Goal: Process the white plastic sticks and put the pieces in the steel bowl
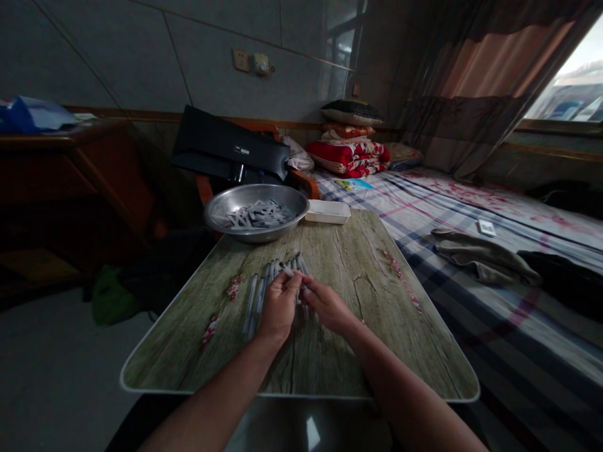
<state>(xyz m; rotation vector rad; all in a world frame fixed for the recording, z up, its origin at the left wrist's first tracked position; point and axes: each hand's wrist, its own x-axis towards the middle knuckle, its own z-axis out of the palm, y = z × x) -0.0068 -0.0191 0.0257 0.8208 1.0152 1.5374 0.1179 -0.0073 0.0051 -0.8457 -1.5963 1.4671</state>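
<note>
A row of several thin grey pen-like tubes (258, 294) lies on a wood-patterned tabletop (358, 326). My left hand (279, 307) rests over the right end of the row, fingers curled and pinched on a small white piece (288, 271) at its fingertips. Pressed against it from the right, my right hand (326, 304) has its fingers closed on one of the tubes, mostly hidden beneath both hands. A metal bowl (226, 210) holding several small white pieces (258, 215) stands at the table's far edge.
A white rectangular tray (328, 211) sits beside the bowl. Behind the table leans a black monitor (228, 149). On the right lies a bed with a plaid sheet (471, 301), folded quilts (351, 154) and a grey cloth (480, 256). A dark wooden desk (70, 169) stands left.
</note>
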